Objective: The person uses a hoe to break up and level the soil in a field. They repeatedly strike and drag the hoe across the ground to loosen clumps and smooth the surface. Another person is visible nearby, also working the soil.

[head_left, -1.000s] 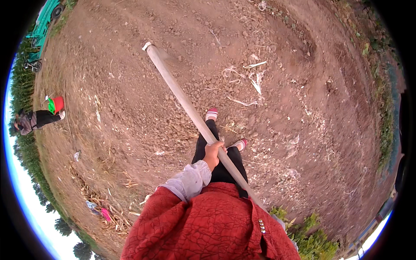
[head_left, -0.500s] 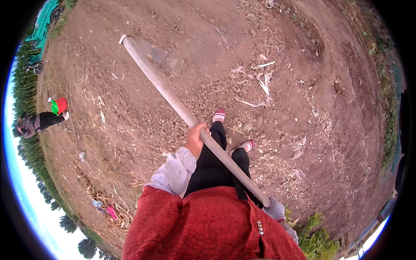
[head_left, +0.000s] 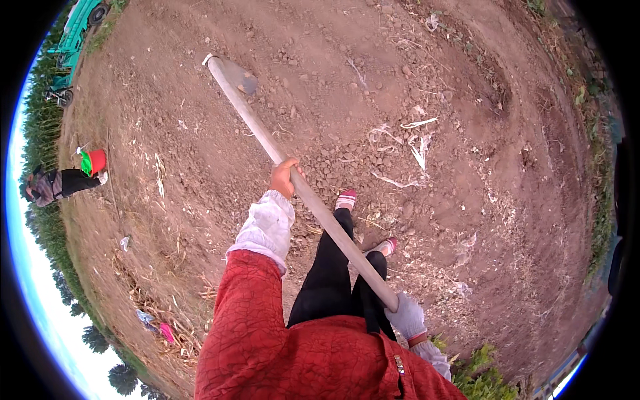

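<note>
A long wooden-handled hoe (head_left: pixel 328 217) runs slantwise across the view, from near my waist out to the far left. Its flat metal blade (head_left: pixel 241 78) shows beside the far end of the shaft, close to or on the soil; contact cannot be made out. Partway along the shaft, my bare left hand (head_left: pixel 285 177) is closed round the wood. At the near end of the shaft, my right hand (head_left: pixel 405 316), in a pale glove, is wrapped round the handle.
Dry, cloddy soil (head_left: pixel 333 107) surrounds my feet. Torn pale strips (head_left: pixel 420 155) lie ahead right. Far left stands a person (head_left: pixel 53 187) beside a red bucket (head_left: pixel 97 160), with a green vehicle (head_left: pixel 70 50) beyond. Dry stalks (head_left: pixel 183 333) lie left; a leafy plant (head_left: pixel 485 377) grows near right.
Both hands have moved forward with the hoe, my left arm reaching out farther. The handle's near end has come away from my waist. Ground and feet appear shifted slightly right.
</note>
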`<state>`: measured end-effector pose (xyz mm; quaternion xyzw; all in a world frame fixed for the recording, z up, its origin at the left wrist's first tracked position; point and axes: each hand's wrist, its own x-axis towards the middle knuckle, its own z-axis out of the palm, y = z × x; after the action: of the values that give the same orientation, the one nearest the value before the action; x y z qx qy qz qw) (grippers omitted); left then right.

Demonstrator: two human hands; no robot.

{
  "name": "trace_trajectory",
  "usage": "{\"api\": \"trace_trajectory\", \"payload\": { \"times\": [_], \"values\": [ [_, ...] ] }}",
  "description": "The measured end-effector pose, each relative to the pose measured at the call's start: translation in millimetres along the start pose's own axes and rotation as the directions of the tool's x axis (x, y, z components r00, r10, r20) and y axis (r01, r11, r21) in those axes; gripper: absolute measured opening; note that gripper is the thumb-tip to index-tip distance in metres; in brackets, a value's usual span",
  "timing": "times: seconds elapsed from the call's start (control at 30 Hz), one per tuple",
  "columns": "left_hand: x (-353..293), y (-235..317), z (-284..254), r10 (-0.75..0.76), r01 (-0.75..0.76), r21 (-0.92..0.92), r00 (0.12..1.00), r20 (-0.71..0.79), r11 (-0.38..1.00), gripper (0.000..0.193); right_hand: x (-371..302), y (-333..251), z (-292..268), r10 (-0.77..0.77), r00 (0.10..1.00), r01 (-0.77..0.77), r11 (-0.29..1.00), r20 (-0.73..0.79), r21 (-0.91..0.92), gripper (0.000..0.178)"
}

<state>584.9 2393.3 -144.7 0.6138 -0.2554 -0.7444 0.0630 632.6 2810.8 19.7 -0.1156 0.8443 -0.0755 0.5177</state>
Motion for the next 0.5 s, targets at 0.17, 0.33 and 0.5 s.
{"api": "trace_trajectory", "payload": {
  "times": [0.17, 0.33, 0.5],
  "values": [
    [-23.0, -50.5, -8.7, -0.035, 0.036, -0.01, 0.998, 0.042, 0.999, 0.009, -44.7, 34.2, 19.3, 0.038, 0.999, -0.038, 0.999, 0.021, -0.012, 0.034],
    [-59.4, -80.9, 0.1, -0.053, 0.053, -0.013, 0.998, 0.035, 0.998, 0.01, -73.7, 57.5, 15.2, 0.118, 0.992, -0.12, 0.992, 0.053, 0.032, 0.034],
    [-75.2, -109.3, 0.4, -0.08, 0.08, 0.009, 0.997, 0.005, 0.997, 0.01, -96.7, 78.0, 22.4, 0.173, 0.98, -0.178, 0.983, 0.096, 0.041, 0.032]
  ]
}}
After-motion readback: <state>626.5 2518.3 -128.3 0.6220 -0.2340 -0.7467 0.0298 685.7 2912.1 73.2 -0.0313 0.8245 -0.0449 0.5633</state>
